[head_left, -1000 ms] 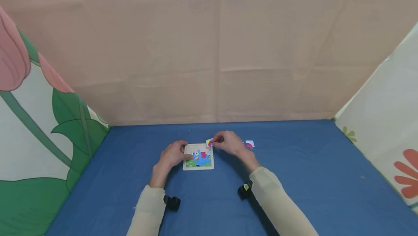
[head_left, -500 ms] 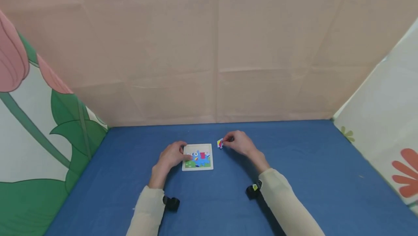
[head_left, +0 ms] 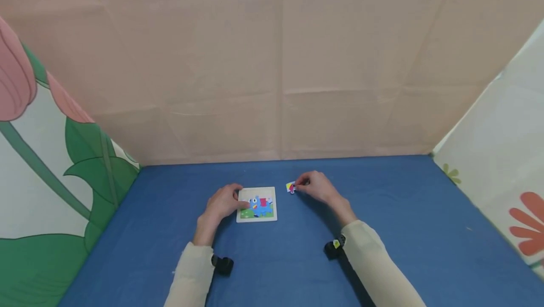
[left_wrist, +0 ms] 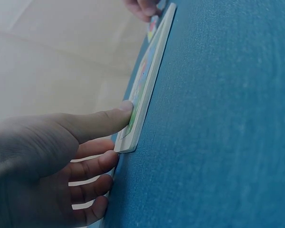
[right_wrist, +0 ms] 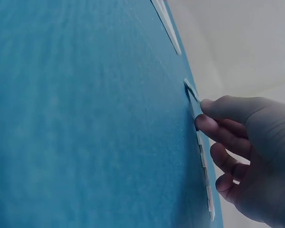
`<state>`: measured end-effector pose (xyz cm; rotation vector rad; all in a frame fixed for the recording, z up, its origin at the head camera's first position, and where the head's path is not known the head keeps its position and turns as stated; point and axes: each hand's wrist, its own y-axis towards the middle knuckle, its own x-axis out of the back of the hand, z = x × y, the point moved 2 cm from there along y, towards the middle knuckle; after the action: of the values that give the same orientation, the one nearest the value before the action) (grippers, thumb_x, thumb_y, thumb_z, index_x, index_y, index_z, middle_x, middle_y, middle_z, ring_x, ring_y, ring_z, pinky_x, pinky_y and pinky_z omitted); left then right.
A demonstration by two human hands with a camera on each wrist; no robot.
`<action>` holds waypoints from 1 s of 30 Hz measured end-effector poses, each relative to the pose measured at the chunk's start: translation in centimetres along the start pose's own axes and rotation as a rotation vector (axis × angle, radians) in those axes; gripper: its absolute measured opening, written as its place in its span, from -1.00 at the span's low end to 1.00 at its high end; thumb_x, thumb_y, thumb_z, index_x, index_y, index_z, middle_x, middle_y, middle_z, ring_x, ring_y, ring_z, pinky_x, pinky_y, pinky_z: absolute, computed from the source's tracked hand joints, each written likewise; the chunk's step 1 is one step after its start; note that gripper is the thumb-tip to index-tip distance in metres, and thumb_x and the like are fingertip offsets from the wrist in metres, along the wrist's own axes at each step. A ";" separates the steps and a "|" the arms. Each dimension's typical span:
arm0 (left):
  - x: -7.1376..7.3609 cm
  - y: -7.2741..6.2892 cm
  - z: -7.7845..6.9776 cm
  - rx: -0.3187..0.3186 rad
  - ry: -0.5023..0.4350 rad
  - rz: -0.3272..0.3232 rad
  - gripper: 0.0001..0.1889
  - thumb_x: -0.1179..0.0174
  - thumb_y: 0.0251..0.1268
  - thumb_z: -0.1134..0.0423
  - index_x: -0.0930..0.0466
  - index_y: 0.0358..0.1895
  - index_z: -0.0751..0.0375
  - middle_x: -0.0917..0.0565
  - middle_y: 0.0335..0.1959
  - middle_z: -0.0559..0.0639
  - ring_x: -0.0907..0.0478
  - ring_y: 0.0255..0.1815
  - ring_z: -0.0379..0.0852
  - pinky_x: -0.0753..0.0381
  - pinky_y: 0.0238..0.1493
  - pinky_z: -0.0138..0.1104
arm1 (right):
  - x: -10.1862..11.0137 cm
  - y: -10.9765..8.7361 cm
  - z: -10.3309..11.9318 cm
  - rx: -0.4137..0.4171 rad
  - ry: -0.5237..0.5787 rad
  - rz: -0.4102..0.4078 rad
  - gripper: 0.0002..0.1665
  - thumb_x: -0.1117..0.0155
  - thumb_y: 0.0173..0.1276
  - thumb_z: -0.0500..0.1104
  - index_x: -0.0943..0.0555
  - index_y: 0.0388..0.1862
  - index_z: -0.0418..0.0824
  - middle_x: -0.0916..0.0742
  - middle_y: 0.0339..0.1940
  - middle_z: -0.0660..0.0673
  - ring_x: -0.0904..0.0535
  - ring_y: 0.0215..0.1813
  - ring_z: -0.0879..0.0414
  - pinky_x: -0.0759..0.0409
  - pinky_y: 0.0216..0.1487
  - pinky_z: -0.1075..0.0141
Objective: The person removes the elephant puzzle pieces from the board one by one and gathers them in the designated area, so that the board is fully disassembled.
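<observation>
A square puzzle board [head_left: 260,191] lies on the blue tabletop, its inset showing a blue animal with a red patch above green, and a bare strip along the top. My left hand [head_left: 222,201] grips the board's left side; the left wrist view has the thumb pressing its face and the fingers along its edge. To the right of the board, my right hand [head_left: 319,188] pinches a yellow, white and pink puzzle piece [head_left: 290,187] between thumb and index finger. In the right wrist view the piece [right_wrist: 192,90] tilts up off the cloth.
Under the right hand, a row of thin flat pieces [right_wrist: 204,166] lies on the table, hidden by the hand in the head view. Blue cloth [head_left: 272,264] covers the table. A beige wall [head_left: 280,71] rises behind it, with printed walls at both sides.
My right hand has carried the pinched piece from over the board's upper right corner to the right, away from the board. The left hand keeps its hold on the board.
</observation>
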<state>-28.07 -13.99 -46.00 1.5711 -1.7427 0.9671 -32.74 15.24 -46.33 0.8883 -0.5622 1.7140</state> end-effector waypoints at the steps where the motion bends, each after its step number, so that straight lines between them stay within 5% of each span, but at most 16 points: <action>1: 0.0 0.0 0.0 0.000 0.001 0.001 -0.32 -0.47 0.10 -0.01 -0.52 0.30 0.14 -0.52 -0.38 -0.03 -0.41 -0.38 -0.11 -0.26 -0.37 -0.28 | 0.0 0.0 0.0 -0.007 0.002 0.004 -0.88 -0.35 0.35 -0.15 -0.74 -0.22 -0.16 -0.77 -0.25 -0.07 -0.58 -0.30 0.16 -0.56 -0.25 0.26; 7: -0.1 0.0 0.1 -0.002 0.007 0.002 -0.32 -0.47 0.10 0.00 -0.52 0.30 0.14 -0.52 -0.38 -0.03 -0.41 -0.38 -0.11 -0.25 -0.37 -0.28 | 0.2 -0.4 0.2 -0.051 0.024 -0.010 -0.84 -0.31 0.39 -0.13 -0.74 -0.16 -0.17 -0.77 -0.21 -0.09 -0.59 -0.28 0.14 -0.57 -0.26 0.27; 18: -0.1 0.0 0.0 -0.005 0.021 0.000 -0.34 -0.47 0.10 0.00 -0.54 0.29 0.12 -0.53 -0.37 -0.03 -0.41 -0.37 -0.10 -0.26 -0.35 -0.26 | -0.1 -1.3 1.1 -0.009 0.049 -0.048 -0.80 -0.29 0.41 -0.12 -0.72 -0.10 -0.16 -0.75 -0.18 -0.08 -0.57 -0.33 0.14 -0.54 -0.32 0.28; 24: -0.2 0.0 -0.4 -0.090 0.008 0.010 -0.48 -0.46 0.14 0.07 -0.63 0.19 0.09 -0.49 -0.44 -0.04 -0.39 -0.44 -0.11 -0.24 -0.40 -0.28 | -0.7 -1.6 2.2 0.019 0.060 -0.057 -0.84 -0.33 0.38 -0.13 -0.74 -0.13 -0.14 -0.75 -0.20 -0.05 -0.55 -0.33 0.15 -0.53 -0.34 0.30; 30: -0.3 -0.3 -0.9 -0.203 -0.030 0.103 -0.74 -0.30 0.27 0.28 -0.71 0.02 0.09 -0.49 -0.48 -0.03 -0.39 -0.48 -0.11 -0.28 -0.44 -0.29 | -1.4 -1.3 3.5 0.071 0.068 -0.032 -0.83 -0.35 0.35 -0.13 -0.75 -0.14 -0.16 -0.75 -0.22 -0.04 -0.54 -0.32 0.17 -0.51 -0.32 0.30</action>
<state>-27.79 -13.03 -45.71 1.3851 -1.8940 0.7904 -30.35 12.20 -45.34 0.8812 -0.4414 1.7373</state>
